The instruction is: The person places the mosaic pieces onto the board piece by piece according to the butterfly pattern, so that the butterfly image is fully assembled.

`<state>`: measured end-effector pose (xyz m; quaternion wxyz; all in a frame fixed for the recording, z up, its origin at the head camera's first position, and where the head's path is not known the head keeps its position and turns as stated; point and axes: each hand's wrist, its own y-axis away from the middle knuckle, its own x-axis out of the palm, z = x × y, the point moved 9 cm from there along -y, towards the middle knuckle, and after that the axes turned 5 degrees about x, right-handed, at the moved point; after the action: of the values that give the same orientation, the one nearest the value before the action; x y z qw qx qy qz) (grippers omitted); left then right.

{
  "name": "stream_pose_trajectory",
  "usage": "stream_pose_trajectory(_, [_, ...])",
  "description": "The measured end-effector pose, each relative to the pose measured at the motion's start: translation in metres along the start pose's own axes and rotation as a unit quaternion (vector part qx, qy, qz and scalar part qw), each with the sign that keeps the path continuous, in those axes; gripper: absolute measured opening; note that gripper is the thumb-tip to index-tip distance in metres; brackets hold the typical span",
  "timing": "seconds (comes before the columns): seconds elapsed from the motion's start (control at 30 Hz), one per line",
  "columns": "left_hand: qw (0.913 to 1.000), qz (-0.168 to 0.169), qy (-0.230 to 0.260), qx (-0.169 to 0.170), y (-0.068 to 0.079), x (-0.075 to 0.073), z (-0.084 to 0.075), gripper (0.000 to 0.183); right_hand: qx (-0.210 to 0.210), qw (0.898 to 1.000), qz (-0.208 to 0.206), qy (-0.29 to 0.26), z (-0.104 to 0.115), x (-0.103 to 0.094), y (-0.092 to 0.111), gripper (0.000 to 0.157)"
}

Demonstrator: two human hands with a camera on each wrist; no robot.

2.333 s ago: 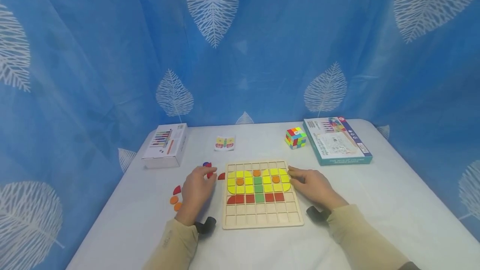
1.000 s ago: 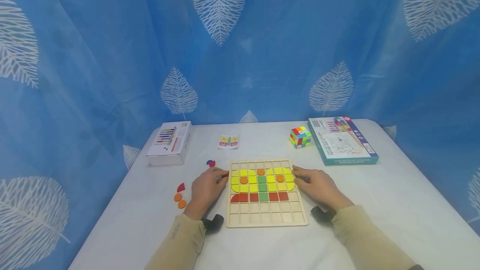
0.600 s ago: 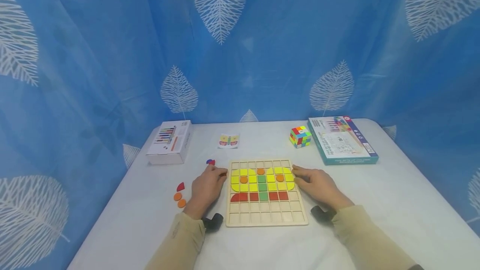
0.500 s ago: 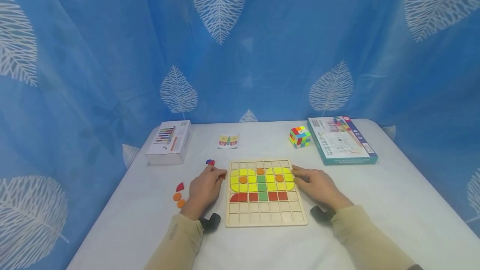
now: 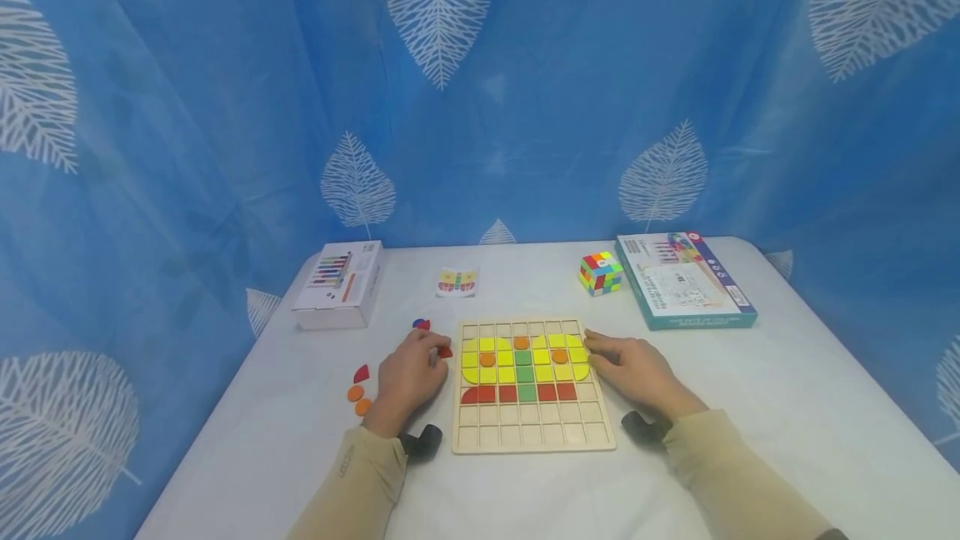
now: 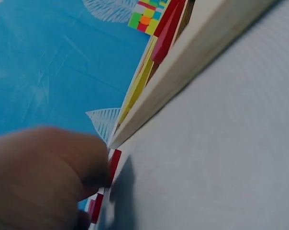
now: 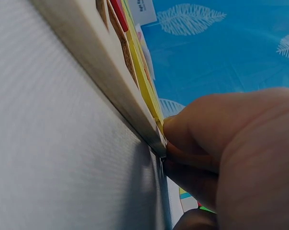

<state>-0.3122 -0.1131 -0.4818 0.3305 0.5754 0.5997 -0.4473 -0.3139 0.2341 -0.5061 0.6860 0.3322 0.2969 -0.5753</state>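
Between the thumb and forefinger of my left hand is a red quarter-circle tile, just off the left edge of the wooden grid board. In the left wrist view the thumb covers part of that red tile, seen edge-on low by the board's corner. On the board, yellow tiles form two wings around a green column, with orange discs and a row of red tiles. My right hand pinches the board's right edge, thumb at the rim in the right wrist view.
Left of my left hand lie two orange discs and a red quarter tile; blue and red pieces lie beyond it. Behind are a white box, a butterfly picture card, a puzzle cube and a flat box.
The left hand came rightward to the board's edge, taking the red quarter tile in its fingers, then drew slightly back left with it. The right hand keeps its hold on the board.
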Motion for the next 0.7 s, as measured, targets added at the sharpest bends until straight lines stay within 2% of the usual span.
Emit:
stream_pose_trajectory(0.13, [0.9999,-0.015,-0.007,-0.003,0.0008,-0.0033,0.0006,0.042,0.002,1.0,0.001,0.0,-0.0009,0.0012,0.0005,0.051])
stream_pose_trajectory(0.3, [0.999,-0.027,-0.026,0.026,0.0011,-0.0054,-0.0026,0.029,0.003,1.0,0.001,0.0,-0.0011,0.0013,0.0009,0.051])
stream_pose_trajectory(0.6, [0.9974,-0.002,-0.034,0.064,0.0,-0.0062,-0.0023,0.025,0.008,1.0,0.0,-0.004,0.0003,-0.0003,0.0022,0.051])
stream_pose_trajectory(0.7, [0.9974,0.0,-0.026,0.067,-0.0005,-0.0069,-0.0001,0.024,0.01,1.0,0.0,-0.004,0.0004,-0.0005,0.0024,0.051])
